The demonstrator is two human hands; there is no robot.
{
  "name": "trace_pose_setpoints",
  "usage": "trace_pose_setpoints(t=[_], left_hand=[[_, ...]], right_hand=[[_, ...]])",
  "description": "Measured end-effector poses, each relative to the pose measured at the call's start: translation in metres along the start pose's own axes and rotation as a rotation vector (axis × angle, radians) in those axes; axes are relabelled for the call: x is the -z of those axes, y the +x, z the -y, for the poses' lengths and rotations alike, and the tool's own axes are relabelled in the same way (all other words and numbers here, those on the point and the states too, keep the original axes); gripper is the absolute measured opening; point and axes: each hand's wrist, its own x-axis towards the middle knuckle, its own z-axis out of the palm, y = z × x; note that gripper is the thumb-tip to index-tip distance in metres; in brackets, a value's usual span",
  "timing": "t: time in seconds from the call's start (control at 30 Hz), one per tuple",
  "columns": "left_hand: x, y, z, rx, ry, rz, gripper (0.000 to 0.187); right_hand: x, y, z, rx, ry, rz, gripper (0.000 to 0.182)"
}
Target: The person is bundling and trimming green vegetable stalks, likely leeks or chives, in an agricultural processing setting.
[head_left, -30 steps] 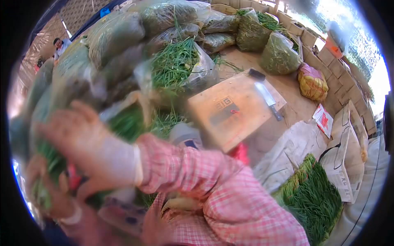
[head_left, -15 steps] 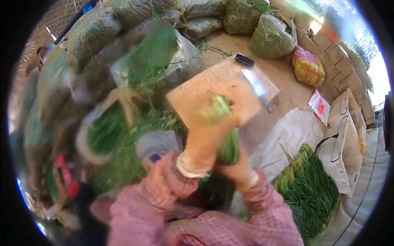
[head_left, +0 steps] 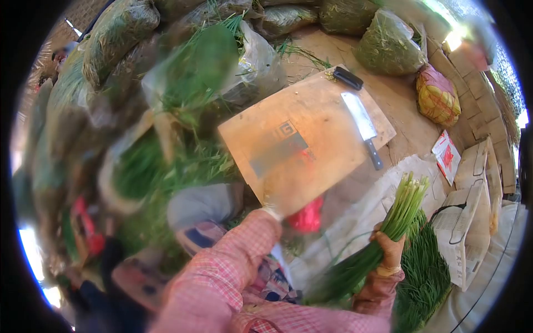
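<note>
My right hand [head_left: 390,251] is wrapped around a bundle of chives [head_left: 404,213], its pale stem ends pointing up and right and its dark leaves trailing down to the left. This bundle is held beside a pile of chives [head_left: 425,272]. My left hand [head_left: 273,195], smeared by motion, is at the lower edge of the wooden cutting board [head_left: 327,125]; its fingers do not show clearly. On the board's right side lies a cleaver [head_left: 360,119] with a black handle, and a black object [head_left: 348,77] sits at its far corner.
Stuffed plastic bags [head_left: 391,44] line the back and left. A red bag [head_left: 306,215] lies just below the board, beside a white sheet [head_left: 338,244]. To the right stand a white crate [head_left: 463,233] and a yellow-and-pink bundle [head_left: 438,97]. Loose greens [head_left: 144,166] lie at left.
The chives, held between both hands in front of the board, are now in my right hand alone, moved to the right. My left hand has come away from them and lowered.
</note>
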Motion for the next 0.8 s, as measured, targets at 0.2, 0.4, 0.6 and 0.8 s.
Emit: trace_pose_setpoints(t=[0.2,0.4,0.6,0.8], left_hand=[[-0.019,0.085,0.036,0.071,-0.011,0.088,0.029],[-0.04,0.168,0.064,0.399,-0.242,0.446,0.04],[-0.116,0.157,0.135,-0.227,0.288,0.442,0.043],[-0.092,0.167,0.125,-0.267,-0.044,0.448,0.025]], right_hand=[[-0.021,0.046,0.016,0.069,0.037,-0.017,0.034],[-0.081,0.122,0.031,0.218,-0.309,0.11,0.043],[-0.18,0.198,-0.004,0.646,-0.848,0.258,0.071],[-0.211,0.245,-0.047,0.632,-1.245,0.426,0.07]])
